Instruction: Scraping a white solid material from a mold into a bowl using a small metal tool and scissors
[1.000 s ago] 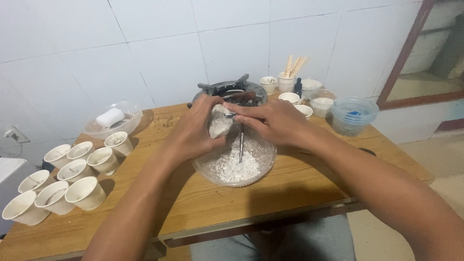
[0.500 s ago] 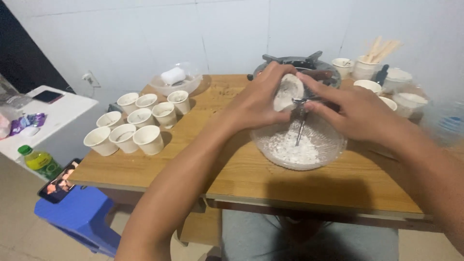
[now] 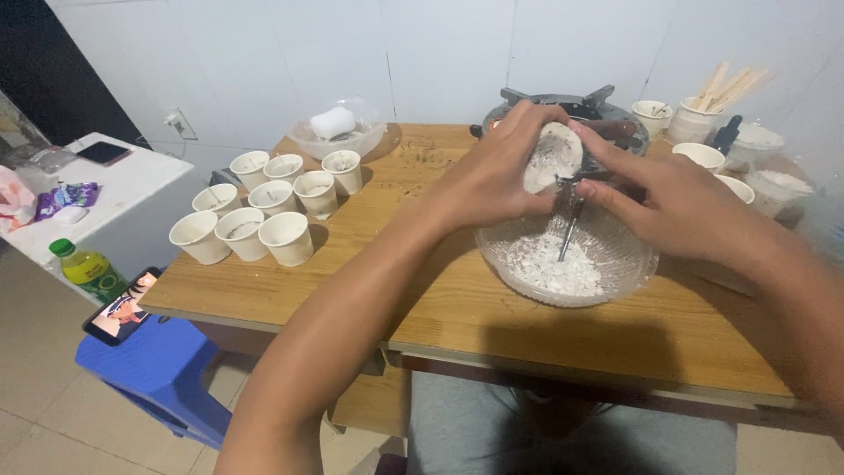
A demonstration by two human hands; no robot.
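Directly below both hands sits a clear bowl [image 3: 567,264] of white shavings on the wooden tabletop [image 3: 422,290]. Above it, the left hand [image 3: 492,180] is clenched around one pale, powdery coconut piece [image 3: 552,157], tilted over the bowl. Touching it from the right, the right hand [image 3: 677,207] grips one thin metal scraper [image 3: 570,230] pointing down into the shavings. Well to the left of the left hand stand eight white paper cups [image 3: 264,215].
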